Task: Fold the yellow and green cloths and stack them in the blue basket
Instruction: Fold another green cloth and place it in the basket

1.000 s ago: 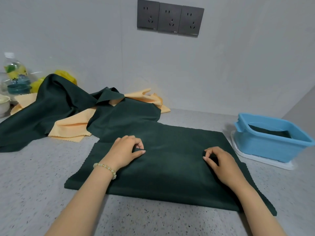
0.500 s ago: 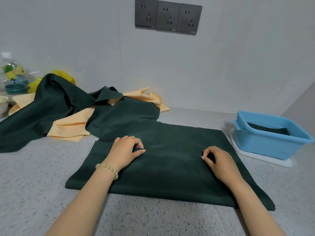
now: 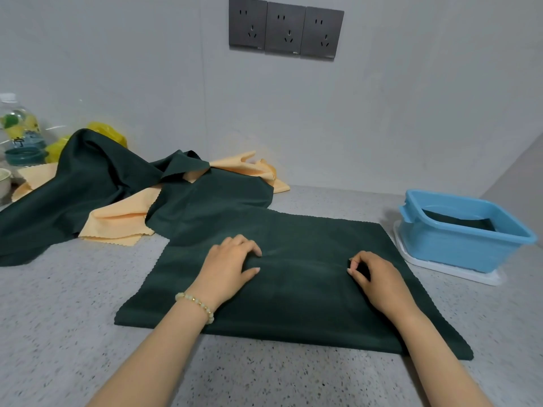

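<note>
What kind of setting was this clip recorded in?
Probably a kitchen-style counter indoors, in a home or a staged room: a speckled stone countertop meets a plain wall, there is a row of three wall sockets, and a drinks bottle stands at the far left.

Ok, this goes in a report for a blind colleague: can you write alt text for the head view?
A person's left hand and right hand each pinch the middle of a dark green cloth spread flat on a speckled grey counter. A blue basket holding a dark cloth stands to the right; a heap of green and yellow cloths lies back left.
</note>
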A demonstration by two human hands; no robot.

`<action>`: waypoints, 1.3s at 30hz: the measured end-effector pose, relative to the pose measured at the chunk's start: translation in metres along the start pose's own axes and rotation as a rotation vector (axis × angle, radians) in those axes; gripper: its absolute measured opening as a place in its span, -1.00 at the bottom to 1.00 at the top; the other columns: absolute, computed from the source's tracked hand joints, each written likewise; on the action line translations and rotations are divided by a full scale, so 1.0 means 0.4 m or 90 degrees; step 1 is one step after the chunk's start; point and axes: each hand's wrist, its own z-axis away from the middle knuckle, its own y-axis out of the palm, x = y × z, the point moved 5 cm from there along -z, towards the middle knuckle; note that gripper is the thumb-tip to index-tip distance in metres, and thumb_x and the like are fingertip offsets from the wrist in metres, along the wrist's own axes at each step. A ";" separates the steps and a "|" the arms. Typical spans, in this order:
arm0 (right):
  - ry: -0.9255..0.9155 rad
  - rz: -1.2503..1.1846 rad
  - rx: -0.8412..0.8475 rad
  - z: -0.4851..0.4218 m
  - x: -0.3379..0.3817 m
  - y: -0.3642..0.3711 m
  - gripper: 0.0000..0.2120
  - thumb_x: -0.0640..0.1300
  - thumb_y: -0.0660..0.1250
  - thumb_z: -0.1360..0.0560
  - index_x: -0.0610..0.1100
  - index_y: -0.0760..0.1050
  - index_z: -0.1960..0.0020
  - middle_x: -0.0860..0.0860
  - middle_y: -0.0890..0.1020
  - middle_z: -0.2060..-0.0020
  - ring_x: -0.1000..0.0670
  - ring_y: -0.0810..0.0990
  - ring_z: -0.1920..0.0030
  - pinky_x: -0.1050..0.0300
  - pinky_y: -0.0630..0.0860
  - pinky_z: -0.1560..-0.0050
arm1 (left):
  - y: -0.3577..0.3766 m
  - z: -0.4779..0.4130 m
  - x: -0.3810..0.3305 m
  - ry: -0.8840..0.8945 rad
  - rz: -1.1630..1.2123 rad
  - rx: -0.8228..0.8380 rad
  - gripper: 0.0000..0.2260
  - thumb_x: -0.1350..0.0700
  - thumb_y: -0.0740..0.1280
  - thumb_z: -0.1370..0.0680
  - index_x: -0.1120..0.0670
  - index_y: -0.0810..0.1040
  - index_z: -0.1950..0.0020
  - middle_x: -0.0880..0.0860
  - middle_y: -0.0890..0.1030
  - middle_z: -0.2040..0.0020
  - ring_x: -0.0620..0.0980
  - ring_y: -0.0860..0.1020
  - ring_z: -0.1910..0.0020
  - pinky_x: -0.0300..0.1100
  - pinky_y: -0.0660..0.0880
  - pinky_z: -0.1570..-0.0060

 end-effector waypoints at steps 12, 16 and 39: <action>-0.136 0.106 0.127 0.082 0.265 0.166 -0.58 -0.11 -0.02 -0.66 -0.11 0.17 -0.51 0.01 0.15 -0.52 0.06 0.09 -0.52 0.05 -0.04 -0.50 | 0.124 0.105 -0.049 -0.049 -0.092 0.150 -0.48 -0.13 -0.12 -0.66 0.00 -0.19 -0.57 -0.08 -0.17 -0.57 -0.03 -0.21 -0.54 0.03 -0.26 -0.47; -0.124 0.168 0.153 0.097 0.290 0.220 -0.54 -0.06 -0.10 -0.67 -0.08 -0.01 -0.55 0.03 0.01 -0.55 0.04 -0.07 -0.54 -0.01 -0.14 -0.51 | 0.125 0.104 -0.040 -0.040 -0.082 0.132 -0.49 -0.13 -0.12 -0.66 -0.03 -0.15 -0.57 -0.10 -0.14 -0.57 -0.08 -0.20 -0.54 0.00 -0.27 -0.47; 0.104 0.208 0.137 0.127 -0.155 -0.018 -0.44 0.21 -0.13 -0.61 0.04 -0.08 -0.55 0.03 -0.06 -0.55 0.00 -0.10 -0.54 -0.01 -0.14 -0.52 | 0.018 0.135 0.163 -0.231 -0.101 0.167 -0.44 -0.31 -0.13 -0.59 -0.18 -0.12 -0.56 -0.07 -0.14 -0.58 0.08 -0.16 -0.55 0.14 -0.21 -0.48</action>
